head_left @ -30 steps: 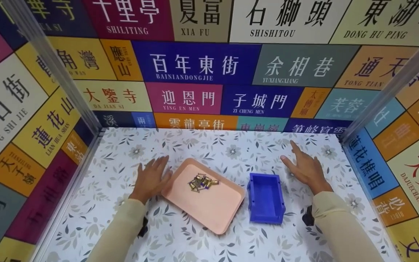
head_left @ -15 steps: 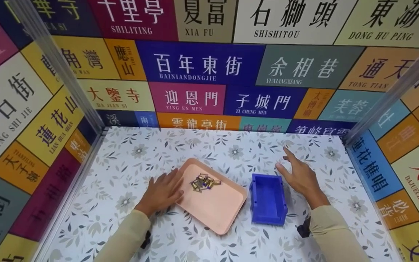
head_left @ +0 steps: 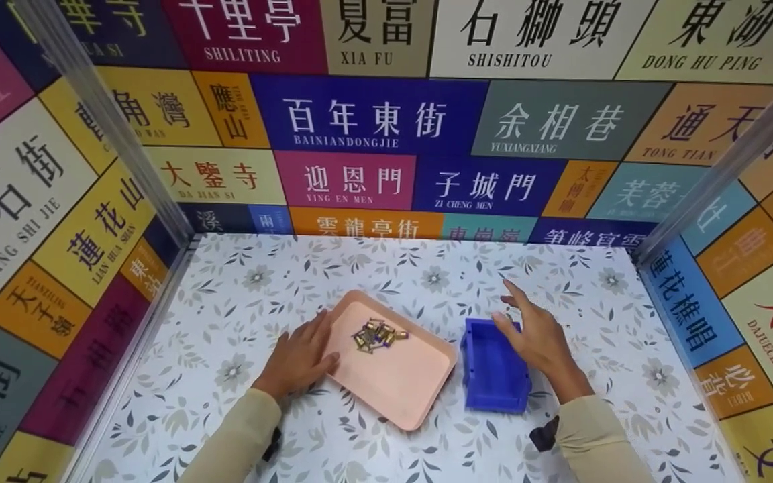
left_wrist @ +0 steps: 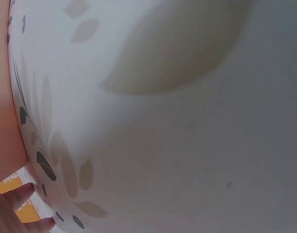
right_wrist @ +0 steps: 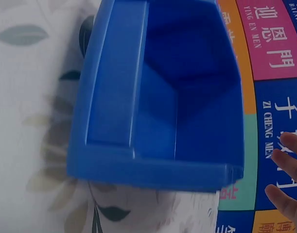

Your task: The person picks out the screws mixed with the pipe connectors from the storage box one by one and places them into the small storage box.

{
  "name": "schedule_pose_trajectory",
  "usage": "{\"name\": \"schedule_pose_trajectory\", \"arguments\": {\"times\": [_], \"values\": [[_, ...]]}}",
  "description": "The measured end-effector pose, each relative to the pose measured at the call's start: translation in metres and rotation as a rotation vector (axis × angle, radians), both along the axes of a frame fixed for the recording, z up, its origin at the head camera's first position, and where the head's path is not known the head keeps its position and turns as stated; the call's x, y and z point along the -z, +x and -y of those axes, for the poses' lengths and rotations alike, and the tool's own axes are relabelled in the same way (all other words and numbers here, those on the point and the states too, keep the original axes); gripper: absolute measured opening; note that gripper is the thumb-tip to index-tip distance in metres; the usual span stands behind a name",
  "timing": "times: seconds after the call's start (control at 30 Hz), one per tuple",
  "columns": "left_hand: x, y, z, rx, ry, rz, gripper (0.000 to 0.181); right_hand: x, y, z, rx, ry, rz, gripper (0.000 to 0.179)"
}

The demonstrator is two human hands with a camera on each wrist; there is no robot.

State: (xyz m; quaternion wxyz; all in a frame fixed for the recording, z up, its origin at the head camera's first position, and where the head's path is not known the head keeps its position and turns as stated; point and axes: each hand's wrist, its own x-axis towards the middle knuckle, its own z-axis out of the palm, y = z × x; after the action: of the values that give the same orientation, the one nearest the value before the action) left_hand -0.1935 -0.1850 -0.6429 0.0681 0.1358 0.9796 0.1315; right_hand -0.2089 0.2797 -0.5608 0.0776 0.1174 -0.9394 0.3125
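A pink tray (head_left: pixel 386 389) lies slanted on the table in the head view. On it, near its far end, sits a small pile of brass-coloured screws or similar metal hardware (head_left: pixel 378 335); the exact kind is too small to tell. My left hand (head_left: pixel 296 359) rests against the tray's left edge, fingers fairly straight and thumb at the rim. To the right of the tray stands a blue plastic bin (head_left: pixel 494 382), also large in the right wrist view. My right hand (head_left: pixel 542 339) is spread at the bin's right side, its thumb over the rim; contact cannot be told.
A white tablecloth (head_left: pixel 239 282) with grey leaves and flowers covers the table. Panels of coloured signs (head_left: pixel 366 114) with Chinese writing stand behind and on both sides. Clear corner posts (head_left: pixel 125 154) rise at the back.
My left hand has moved right onto the tray's left edge. The right hand has come left and nearer, from beside the bin to its right rim. Tray and bin look unmoved.
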Motion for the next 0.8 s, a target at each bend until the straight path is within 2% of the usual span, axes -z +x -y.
{"name": "schedule_pose_trajectory", "arguments": {"times": [0.17,0.37,0.57,0.8], "values": [[0.001,0.002,0.001,0.006,-0.016,-0.039,0.08,0.004,0.001,0.018,-0.03,-0.028,-0.029,0.068],[0.002,0.005,0.002,0.006,-0.046,-0.072,0.073,0.013,-0.001,0.04,-0.103,-0.102,-0.018,0.065],[0.005,0.004,-0.002,-0.007,-0.058,-0.05,0.073,0.02,-0.003,0.063,-0.21,-0.138,-0.039,0.062],[0.004,0.004,-0.003,-0.007,-0.062,-0.051,0.071,0.018,-0.007,0.09,-0.242,-0.142,-0.033,0.06]]}}
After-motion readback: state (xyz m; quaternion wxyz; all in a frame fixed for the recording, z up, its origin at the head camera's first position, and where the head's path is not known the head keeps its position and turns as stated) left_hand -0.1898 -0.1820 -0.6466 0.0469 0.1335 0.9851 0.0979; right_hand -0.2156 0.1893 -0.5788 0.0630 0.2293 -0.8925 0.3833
